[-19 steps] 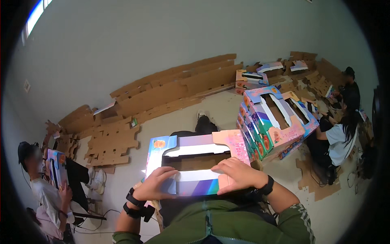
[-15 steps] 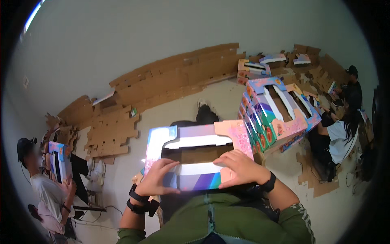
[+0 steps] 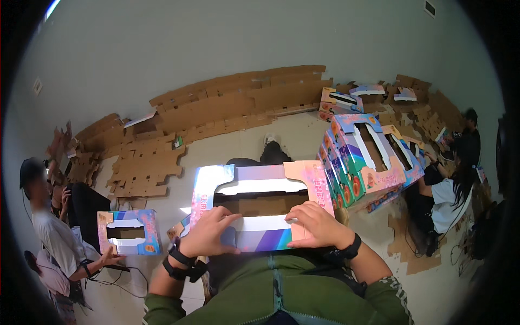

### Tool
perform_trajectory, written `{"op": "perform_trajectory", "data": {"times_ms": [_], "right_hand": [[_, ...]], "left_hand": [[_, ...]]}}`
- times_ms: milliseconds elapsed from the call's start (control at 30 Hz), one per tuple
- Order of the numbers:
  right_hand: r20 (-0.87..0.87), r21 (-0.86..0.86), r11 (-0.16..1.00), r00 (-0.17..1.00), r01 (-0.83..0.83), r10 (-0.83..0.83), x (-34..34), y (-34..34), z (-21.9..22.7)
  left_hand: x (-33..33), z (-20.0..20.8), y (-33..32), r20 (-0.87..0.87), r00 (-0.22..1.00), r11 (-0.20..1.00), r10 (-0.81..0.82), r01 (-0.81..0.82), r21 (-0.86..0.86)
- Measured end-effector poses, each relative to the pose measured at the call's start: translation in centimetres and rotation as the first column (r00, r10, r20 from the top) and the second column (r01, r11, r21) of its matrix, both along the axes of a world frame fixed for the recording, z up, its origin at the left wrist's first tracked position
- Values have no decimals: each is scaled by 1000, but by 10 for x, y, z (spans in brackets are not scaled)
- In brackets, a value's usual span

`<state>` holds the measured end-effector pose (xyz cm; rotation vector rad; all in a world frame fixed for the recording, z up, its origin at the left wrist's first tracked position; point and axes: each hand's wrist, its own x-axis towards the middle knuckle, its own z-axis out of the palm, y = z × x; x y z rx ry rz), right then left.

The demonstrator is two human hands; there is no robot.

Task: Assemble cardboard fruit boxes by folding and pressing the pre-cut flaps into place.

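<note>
A colourful cardboard box (image 3: 260, 172) lies in front of my body, its long opening facing up with white flaps folded in along both sides. My left hand (image 3: 212, 232) grips the near left part of it, fingers over the near flap and thumb along the front. On the near right part my right hand (image 3: 315, 225) has its fingers bent over the same flap's edge, thumb low on the front side. Brown inner cardboard shows through the opening. Black bands circle both my wrists.
A stack of similar boxes (image 3: 368, 157) stands to the right. Brown cardboard sheets (image 3: 143, 168) lie on the floor and lean along the wall. One person sits at left touching another box (image 3: 128, 233); two people sit at right. Cables (image 3: 127, 284) run across the floor at left.
My hands stay on the box, with barely any shift. The person at left has lowered an upright box, and it now lies with its opening up, closer to me.
</note>
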<state>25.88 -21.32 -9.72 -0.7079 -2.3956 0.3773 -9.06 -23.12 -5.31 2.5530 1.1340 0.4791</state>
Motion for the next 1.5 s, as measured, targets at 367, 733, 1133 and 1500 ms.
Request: {"op": "perform_trajectory", "data": {"times_ms": [367,733,1133,1500], "right_hand": [[62,-199,979,997,46,-35,-6,-3,5],[162,-254,964,979,-79,123,-1,16,20],[375,157,962,888,222,-266,-32,113,33],[357,-52,968,910,244,-210,-14,128,21]], "left_hand": [[22,23,135,-389,909,979,149,-81,187],[-5,-12,143,-132,990,993,45,-30,116],[-1,-19,109,-40,977,965,208,-198,171],[-2,-33,117,52,974,972,222,-225,73]]}}
